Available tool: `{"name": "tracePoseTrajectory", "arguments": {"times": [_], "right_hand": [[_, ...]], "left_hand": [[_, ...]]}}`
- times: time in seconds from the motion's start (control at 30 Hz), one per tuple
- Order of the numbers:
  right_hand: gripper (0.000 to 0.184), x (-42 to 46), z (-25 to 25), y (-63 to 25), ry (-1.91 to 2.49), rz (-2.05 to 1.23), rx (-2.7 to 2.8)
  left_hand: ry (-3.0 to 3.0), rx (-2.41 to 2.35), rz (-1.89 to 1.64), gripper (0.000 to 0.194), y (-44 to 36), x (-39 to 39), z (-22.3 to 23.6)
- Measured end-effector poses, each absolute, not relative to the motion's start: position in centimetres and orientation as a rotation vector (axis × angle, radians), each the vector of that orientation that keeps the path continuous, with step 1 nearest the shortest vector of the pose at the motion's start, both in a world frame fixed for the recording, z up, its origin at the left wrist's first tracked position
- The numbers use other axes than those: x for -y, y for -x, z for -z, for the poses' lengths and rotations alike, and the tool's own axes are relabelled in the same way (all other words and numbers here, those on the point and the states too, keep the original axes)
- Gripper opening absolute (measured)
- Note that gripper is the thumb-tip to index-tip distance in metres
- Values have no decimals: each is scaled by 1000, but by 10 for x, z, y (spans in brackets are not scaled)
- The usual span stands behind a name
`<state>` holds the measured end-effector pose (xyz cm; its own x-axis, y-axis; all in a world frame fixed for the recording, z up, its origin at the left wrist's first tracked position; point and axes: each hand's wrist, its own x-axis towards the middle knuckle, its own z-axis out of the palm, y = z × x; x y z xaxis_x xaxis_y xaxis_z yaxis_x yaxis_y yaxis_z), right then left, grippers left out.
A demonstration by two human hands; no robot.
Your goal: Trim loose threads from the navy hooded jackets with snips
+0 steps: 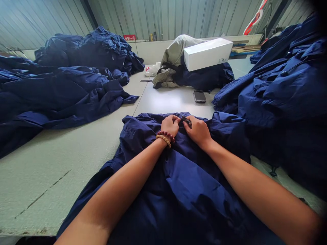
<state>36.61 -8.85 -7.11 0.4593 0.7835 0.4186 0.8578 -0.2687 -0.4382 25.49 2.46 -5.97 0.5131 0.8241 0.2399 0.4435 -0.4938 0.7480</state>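
Observation:
A navy blue garment (pixel 196 177) lies spread over the table in front of me, its far edge bunched up. My left hand (pixel 170 125), with two beaded bracelets at the wrist, pinches the cloth near that far edge. Close beside it, my right hand (pixel 198 131) is closed around small dark thread snips (pixel 187 120). The blades point left, toward the fingers of my left hand and the fabric between the two hands. Fingers and folds partly cover the snips, and I cannot tell whether the blades touch the cloth.
Navy garments (pixel 63 95) are heaped on the left, with a taller pile (pixel 102 51) behind. Another large heap (pixel 286 85) rises on the right. Beyond my hands are a black phone-like device (pixel 199 96) and a white box (pixel 208 53) on dark and beige cloth. The pale table (pixel 63 153) has a seam.

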Motion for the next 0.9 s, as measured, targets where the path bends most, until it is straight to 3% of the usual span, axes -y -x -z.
{"name": "tracePoseTrajectory", "arguments": {"times": [0.9], "right_hand": [[36, 34, 76, -411, 2091, 1, 1194]], "left_hand": [[-2069, -940, -832, 14, -282, -70, 66]]}}
